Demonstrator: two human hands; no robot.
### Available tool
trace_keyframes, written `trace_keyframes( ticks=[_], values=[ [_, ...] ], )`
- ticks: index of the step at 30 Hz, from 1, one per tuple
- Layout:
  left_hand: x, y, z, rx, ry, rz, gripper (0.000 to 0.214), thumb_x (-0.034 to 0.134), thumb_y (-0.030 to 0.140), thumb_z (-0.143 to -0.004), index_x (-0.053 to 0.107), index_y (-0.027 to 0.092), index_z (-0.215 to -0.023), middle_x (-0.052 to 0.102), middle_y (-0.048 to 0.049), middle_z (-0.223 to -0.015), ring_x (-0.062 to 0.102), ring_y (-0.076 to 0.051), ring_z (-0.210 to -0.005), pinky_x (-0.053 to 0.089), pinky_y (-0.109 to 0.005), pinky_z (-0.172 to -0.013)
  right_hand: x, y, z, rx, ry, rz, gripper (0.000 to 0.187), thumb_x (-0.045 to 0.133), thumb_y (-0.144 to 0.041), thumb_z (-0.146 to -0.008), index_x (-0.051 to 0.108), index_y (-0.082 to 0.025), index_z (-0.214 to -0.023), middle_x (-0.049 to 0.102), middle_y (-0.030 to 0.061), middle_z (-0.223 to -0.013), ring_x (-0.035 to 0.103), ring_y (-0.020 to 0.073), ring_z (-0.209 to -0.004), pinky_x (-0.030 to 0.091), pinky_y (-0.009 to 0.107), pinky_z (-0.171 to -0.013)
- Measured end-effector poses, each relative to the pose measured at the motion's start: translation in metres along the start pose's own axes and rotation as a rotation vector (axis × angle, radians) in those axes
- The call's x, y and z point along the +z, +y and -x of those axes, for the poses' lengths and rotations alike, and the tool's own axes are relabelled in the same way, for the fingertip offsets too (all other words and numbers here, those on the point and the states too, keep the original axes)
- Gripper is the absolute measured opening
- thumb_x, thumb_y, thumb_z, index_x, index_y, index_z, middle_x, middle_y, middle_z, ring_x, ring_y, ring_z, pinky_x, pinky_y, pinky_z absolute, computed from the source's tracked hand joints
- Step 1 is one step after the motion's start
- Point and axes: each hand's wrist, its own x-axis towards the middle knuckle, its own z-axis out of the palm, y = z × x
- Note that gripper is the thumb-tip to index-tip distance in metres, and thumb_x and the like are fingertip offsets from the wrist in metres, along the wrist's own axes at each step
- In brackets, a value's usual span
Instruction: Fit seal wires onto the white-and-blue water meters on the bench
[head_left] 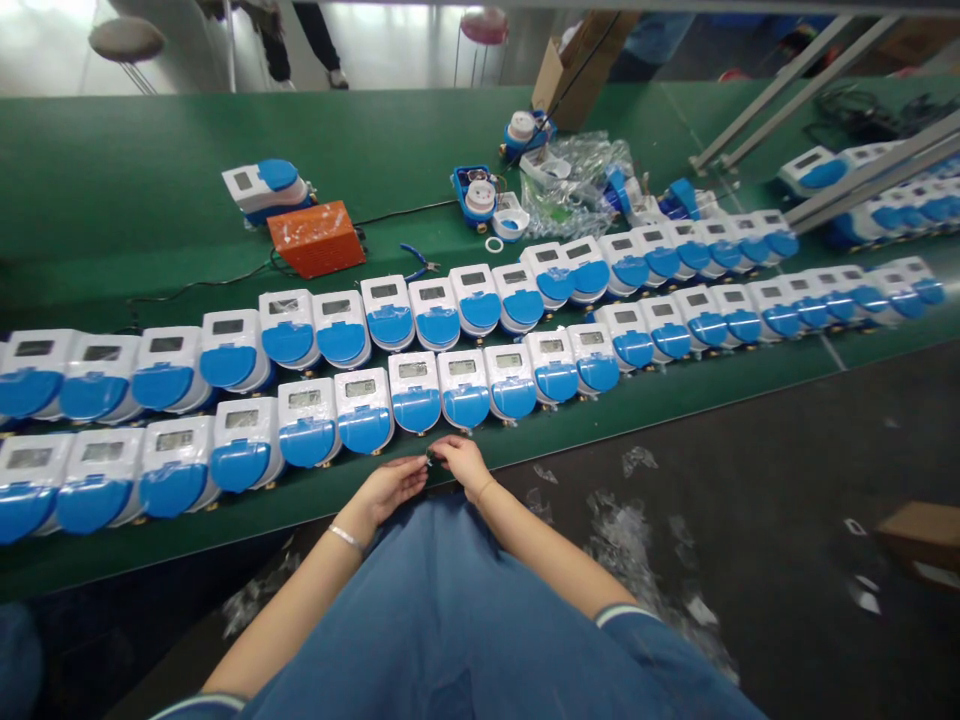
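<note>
At the bench's front edge, my left hand and my right hand meet fingertip to fingertip. Both are closed in a pinch around a tiny greenish and whitish piece, too small to name. Just beyond my fingers stands a row of white water meters with blue lids and small displays; the closest are one water meter and its neighbour to the right. A second row of such meters runs behind the first. Some displays in the front row show digits.
Behind the rows on the green bench lie an orange box with a cable, blue-handled pliers, an opened meter and clear plastic bags. Metal struts rise at right. Plastic scraps litter the floor.
</note>
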Motion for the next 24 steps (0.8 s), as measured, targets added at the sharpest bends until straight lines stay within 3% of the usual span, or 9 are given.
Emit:
trace_keyframes(
  ticks=[4, 10, 13, 16, 19, 21, 24],
  values=[
    [0.001, 0.002, -0.002, -0.007, -0.004, 0.04, 0.005, 0.071, 0.011, -0.073, 0.067, 0.009, -0.075, 0.065, -0.0046, -0.064, 0.061, -0.009, -0.056, 0.05, -0.017, -0.053, -0.003, 0.003, 0.004, -0.126, -0.046, 0.256, 0.017, 0.053, -0.027, -0.077, 0.066, -0.017, -0.075, 0.068, 0.0017, -0.077, 0.061, 0.0153, -0.075, 0.045, 0.025, -0.07],
    [0.009, -0.005, -0.001, -0.031, -0.007, 0.232, 0.005, 0.063, 0.007, -0.078, 0.065, 0.01, -0.075, 0.065, -0.0042, -0.064, 0.062, -0.009, -0.057, 0.051, -0.017, -0.056, -0.016, -0.008, 0.031, -0.636, 0.001, 1.082, 0.019, 0.045, -0.029, -0.089, 0.059, -0.016, -0.086, 0.064, 0.0082, -0.087, 0.056, 0.0193, -0.083, 0.04, 0.029, -0.075],
    [0.011, -0.008, -0.004, -0.062, -0.002, 0.245, 0.004, 0.065, 0.012, -0.079, 0.065, 0.01, -0.075, 0.065, -0.0038, -0.065, 0.062, -0.009, -0.058, 0.052, -0.018, -0.057, -0.018, -0.011, 0.037, -0.734, -0.073, 1.256, 0.018, 0.04, -0.019, -0.089, 0.058, -0.015, -0.085, 0.061, 0.011, -0.089, 0.054, 0.021, -0.088, 0.039, 0.03, -0.076],
    [0.012, -0.01, -0.009, -0.055, 0.011, 0.201, 0.009, 0.069, 0.018, -0.076, 0.064, 0.011, -0.073, 0.064, -0.0027, -0.062, 0.06, -0.009, -0.054, 0.05, -0.018, -0.052, -0.015, -0.012, 0.033, -0.639, -0.122, 1.091, 0.016, 0.042, -0.021, -0.087, 0.057, -0.016, -0.084, 0.061, 0.0115, -0.092, 0.052, 0.0223, -0.094, 0.039, 0.03, -0.078],
    [0.014, -0.011, -0.011, 0.017, 0.0, 0.157, 0.006, 0.07, 0.014, -0.074, 0.065, 0.011, -0.073, 0.065, -0.0041, -0.065, 0.06, -0.009, -0.057, 0.048, -0.017, -0.052, -0.011, -0.012, 0.024, -0.279, -0.142, 0.762, 0.019, 0.04, -0.02, -0.087, 0.055, -0.016, -0.074, 0.06, 0.0081, -0.082, 0.056, 0.0184, -0.081, 0.042, 0.026, -0.068],
    [0.014, -0.012, -0.01, 0.036, 0.012, 0.121, 0.01, 0.073, 0.015, -0.071, 0.066, 0.012, -0.077, 0.066, -0.0048, -0.07, 0.061, -0.01, -0.06, 0.047, -0.017, -0.051, -0.009, -0.012, 0.019, -0.111, -0.211, 0.643, 0.024, 0.037, -0.016, -0.086, 0.052, -0.015, -0.068, 0.059, 0.0052, -0.072, 0.056, 0.0144, -0.067, 0.042, 0.023, -0.059],
    [0.015, -0.014, -0.007, 0.011, 0.064, 0.089, 0.018, 0.077, 0.023, -0.067, 0.066, 0.014, -0.078, 0.065, -0.0029, -0.067, 0.059, -0.011, -0.058, 0.042, -0.018, -0.046, -0.01, -0.008, 0.019, -0.088, -0.251, 0.595, 0.024, 0.037, -0.018, -0.087, 0.051, -0.016, -0.068, 0.059, 0.0044, -0.069, 0.056, 0.0129, -0.063, 0.043, 0.022, -0.057]
  ],
)
